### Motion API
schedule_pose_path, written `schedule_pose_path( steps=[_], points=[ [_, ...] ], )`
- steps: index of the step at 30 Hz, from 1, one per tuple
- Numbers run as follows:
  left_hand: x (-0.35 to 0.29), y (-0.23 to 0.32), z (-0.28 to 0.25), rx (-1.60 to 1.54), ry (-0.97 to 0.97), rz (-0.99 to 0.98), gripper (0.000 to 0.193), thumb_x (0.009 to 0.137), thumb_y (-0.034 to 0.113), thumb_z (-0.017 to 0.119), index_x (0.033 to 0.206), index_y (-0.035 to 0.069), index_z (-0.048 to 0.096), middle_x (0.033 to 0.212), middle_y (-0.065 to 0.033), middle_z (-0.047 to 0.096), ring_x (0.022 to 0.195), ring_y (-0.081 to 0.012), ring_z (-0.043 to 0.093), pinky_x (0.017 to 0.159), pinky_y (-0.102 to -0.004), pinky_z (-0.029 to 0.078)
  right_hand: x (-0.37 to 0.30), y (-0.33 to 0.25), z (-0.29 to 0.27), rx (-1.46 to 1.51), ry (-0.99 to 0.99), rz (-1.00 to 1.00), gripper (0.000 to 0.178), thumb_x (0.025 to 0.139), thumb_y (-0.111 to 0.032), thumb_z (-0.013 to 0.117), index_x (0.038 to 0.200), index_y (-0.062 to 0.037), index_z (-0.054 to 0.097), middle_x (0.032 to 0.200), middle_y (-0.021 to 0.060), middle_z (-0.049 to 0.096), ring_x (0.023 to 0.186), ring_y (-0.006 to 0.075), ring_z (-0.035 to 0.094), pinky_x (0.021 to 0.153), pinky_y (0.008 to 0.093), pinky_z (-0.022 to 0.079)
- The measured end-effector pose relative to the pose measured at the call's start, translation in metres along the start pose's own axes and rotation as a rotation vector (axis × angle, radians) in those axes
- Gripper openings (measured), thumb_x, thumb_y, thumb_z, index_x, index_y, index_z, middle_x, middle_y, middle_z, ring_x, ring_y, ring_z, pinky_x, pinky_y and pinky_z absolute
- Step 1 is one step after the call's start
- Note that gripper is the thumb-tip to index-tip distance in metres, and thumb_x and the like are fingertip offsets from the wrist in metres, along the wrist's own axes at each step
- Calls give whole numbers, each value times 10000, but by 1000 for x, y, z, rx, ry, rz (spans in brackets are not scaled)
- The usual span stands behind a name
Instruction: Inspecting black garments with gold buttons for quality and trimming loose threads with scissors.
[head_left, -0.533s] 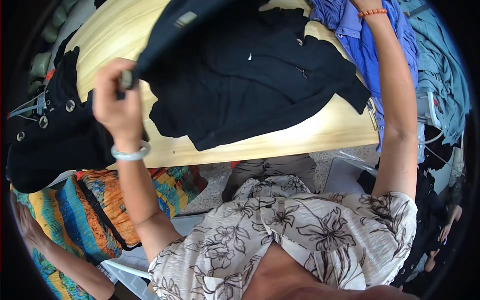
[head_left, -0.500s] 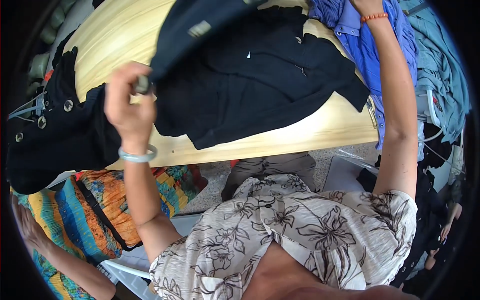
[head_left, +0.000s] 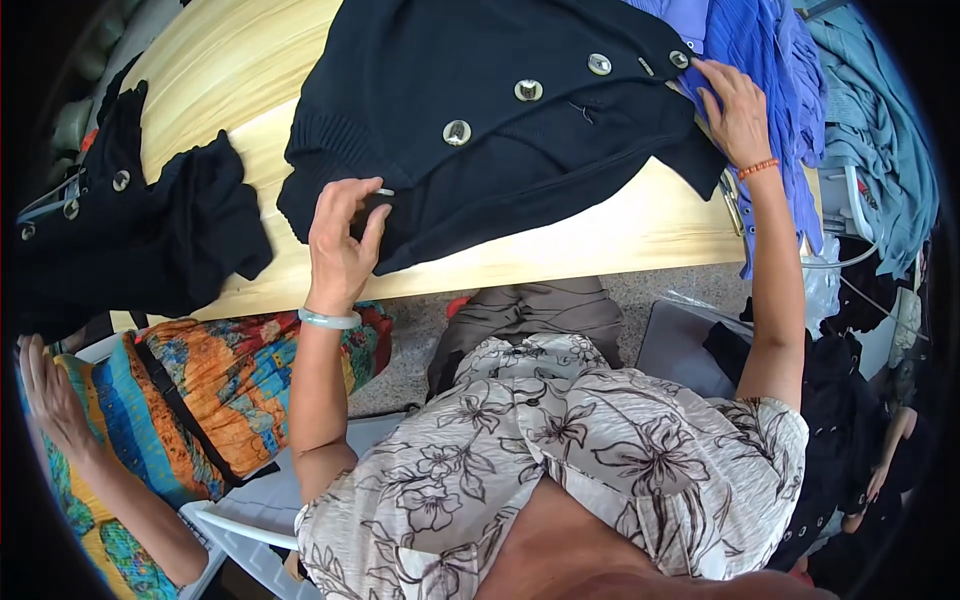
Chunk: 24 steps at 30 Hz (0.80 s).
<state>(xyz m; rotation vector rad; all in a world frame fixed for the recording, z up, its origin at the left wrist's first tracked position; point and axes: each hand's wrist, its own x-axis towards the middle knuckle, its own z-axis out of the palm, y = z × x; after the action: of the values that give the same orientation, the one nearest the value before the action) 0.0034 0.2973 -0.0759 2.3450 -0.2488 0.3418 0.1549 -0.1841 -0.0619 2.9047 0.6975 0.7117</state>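
A black knitted cardigan (head_left: 400, 70) with large pale-rimmed buttons lies over the table, its button edge running slantwise between my hands. At the lower left corner of that edge, my left hand (head_left: 342, 245) has the fabric between thumb and fingers, beside a button seen edge-on. My right hand (head_left: 738, 118) grips the upper right corner near the end button (head_left: 680, 60), thumb partly tucked. Dark fabric (head_left: 560, 190) spreads beneath the button edge, with a small loose thread or tag on it.
A second black buttoned garment (head_left: 190, 220) lies at the table's left. Blue-violet clothes (head_left: 745, 50) and teal ones (head_left: 870, 130) are heaped at the right. Scissors-like metal (head_left: 732, 208) rests by the right edge. Another person's arm (head_left: 120, 500) reaches over patterned cloth (head_left: 220, 400).
The raised cardigan front has come down flatter, so its row of buttons now shows. My left hand moved right and slightly down; my right hand came nearer. The other black garment shifted left.
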Motion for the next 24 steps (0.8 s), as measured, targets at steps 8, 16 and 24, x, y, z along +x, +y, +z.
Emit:
schedule_pose_path(
  steps=[8,16,24],
  points=[
    [3,-3,10,-117,52,-93,113,806,-48,698,883,-4,626,816,-43,599,622,-92,510,583,-215,436,-38,-54,-24,305,-8,-78,223,844,-116,654,1067,-108,669,1051,48,654,1012,247,586,900,379,413],
    [-5,3,12,-85,124,-17,153,791,-92,660,897,6,612,886,-73,631,677,-116,550,626,-227,467,-52,-89,-33,448,-34,-55,416,790,-83,694,1197,-123,619,1214,60,587,1076,257,552,925,374,415],
    [-6,7,10,21,284,218,200,726,-134,690,862,-1,629,859,-129,670,755,-219,645,654,-273,515,-47,-97,-21,424,-96,-104,371,727,-40,700,1089,-110,657,966,48,586,994,247,549,924,386,402]
  ],
)
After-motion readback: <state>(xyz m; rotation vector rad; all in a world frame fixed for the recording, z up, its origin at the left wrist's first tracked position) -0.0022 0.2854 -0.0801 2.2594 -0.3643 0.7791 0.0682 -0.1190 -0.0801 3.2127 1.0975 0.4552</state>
